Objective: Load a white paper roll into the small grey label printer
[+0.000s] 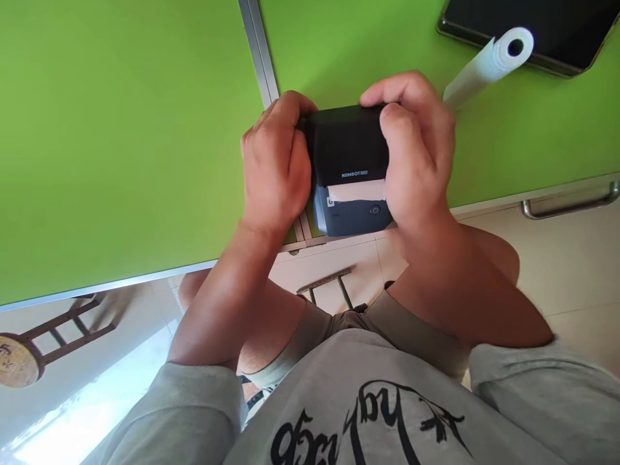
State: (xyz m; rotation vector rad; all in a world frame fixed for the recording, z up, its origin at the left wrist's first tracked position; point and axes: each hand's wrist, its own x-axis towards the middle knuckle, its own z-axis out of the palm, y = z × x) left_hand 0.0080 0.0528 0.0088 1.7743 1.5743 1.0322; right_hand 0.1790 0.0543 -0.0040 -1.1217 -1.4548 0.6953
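Observation:
A small label printer (pixel 351 145) with a black lid and a blue base is between my two hands, near the table's front edge. A strip of pale paper (pixel 356 190) sticks out below its lid, above a power button. My left hand (pixel 278 158) is wrapped round the printer's left side. On the right side, my right hand (pixel 419 145) grips it, with the index finger on the top edge and the thumb on the lid. Some fingertips are hidden behind the printer.
A white paper roll (pixel 484 68) stands to the right of my right hand. Behind it lies a black tablet-like device (pixel 542 29). The green table (pixel 121 142) has a metal seam and edge; a handle (pixel 571 206) and a stool (pixel 19 358) are beyond its edge.

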